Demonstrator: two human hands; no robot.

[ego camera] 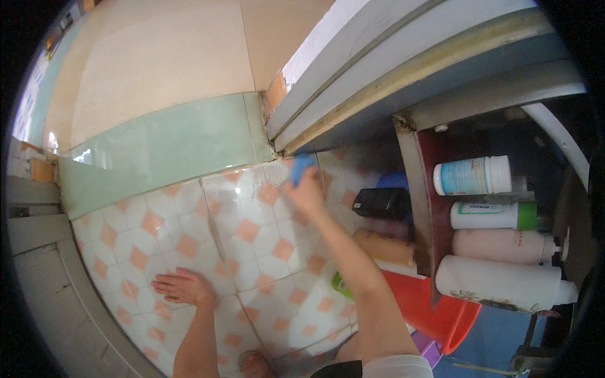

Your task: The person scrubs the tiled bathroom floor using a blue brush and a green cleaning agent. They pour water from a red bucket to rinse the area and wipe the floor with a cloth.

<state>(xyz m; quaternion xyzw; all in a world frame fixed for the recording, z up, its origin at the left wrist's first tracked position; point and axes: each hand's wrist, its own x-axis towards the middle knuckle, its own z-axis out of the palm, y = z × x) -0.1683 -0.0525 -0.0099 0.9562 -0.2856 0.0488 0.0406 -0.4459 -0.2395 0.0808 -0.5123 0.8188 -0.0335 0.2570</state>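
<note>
My right hand [306, 193] grips a blue sponge or folded cloth [302, 167], blurred, near the corner where the floor meets the door frame. Under it, the white tiled floor [257, 257] with peach diamonds looks wet and shiny. My left hand [186, 286] is spread palm down on the tiles at the lower left, holding nothing. Just beyond the sponge runs a pale green threshold strip [160, 137], which borders the beige floor tiles [160, 61] of the neighbouring space.
At right, a shelf [423, 203] carries several bottles, among them a white and blue jar [472, 175]. Below it stand a black container [382, 203] and a red bucket [420, 307]. A grey door [52, 293] edges the left; the door frame [359, 90] rises top right.
</note>
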